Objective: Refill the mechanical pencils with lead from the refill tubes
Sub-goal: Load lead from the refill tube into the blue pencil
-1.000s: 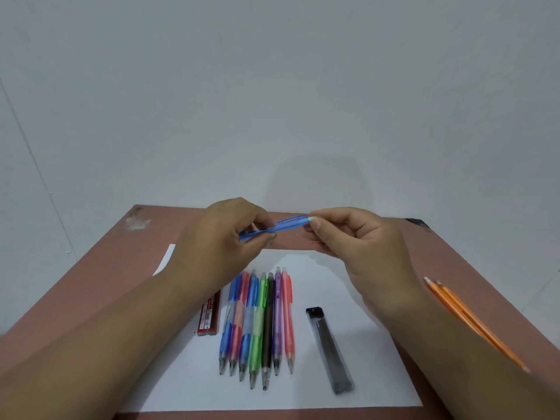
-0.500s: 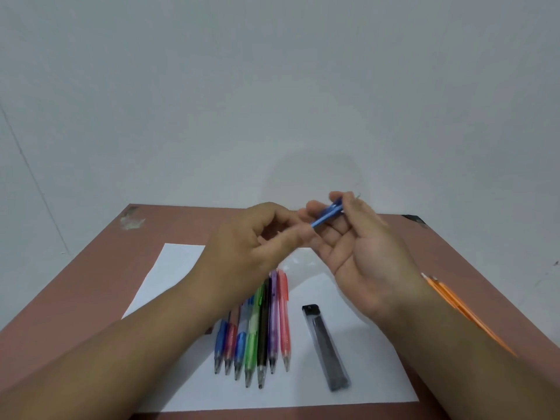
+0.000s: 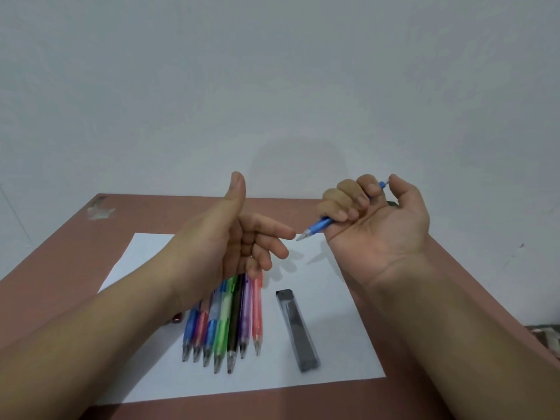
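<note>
Blue translucent plastic pencil (image 3: 318, 227) gripped by right hand (image 3: 375, 219) fingers (image 3: 345, 204)

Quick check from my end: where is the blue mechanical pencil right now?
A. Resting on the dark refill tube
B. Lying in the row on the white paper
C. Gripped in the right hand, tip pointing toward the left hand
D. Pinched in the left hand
C: the right hand has its fingers curled round the blue mechanical pencil, whose metal tip points toward the left hand, which holds nothing.
</note>
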The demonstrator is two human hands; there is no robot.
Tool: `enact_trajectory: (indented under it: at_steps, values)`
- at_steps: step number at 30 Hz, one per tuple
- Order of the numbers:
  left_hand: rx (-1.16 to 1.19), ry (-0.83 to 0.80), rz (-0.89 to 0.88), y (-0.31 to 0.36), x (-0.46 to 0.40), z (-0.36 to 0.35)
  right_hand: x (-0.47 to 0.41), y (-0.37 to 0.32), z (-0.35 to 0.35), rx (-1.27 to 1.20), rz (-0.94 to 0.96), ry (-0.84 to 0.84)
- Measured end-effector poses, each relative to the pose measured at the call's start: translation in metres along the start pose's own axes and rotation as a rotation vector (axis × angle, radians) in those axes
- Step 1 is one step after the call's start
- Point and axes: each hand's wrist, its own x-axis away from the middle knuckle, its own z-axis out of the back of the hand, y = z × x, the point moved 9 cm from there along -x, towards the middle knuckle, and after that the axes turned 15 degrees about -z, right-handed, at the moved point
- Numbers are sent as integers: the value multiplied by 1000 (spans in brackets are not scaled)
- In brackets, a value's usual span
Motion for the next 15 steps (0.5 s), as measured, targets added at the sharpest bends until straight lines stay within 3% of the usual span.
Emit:
enact_trajectory:
  at_steps: [15]
  values:
    - [83, -177, -19, -4, 1, -12, 2, -2, 1, 2, 16, -6]
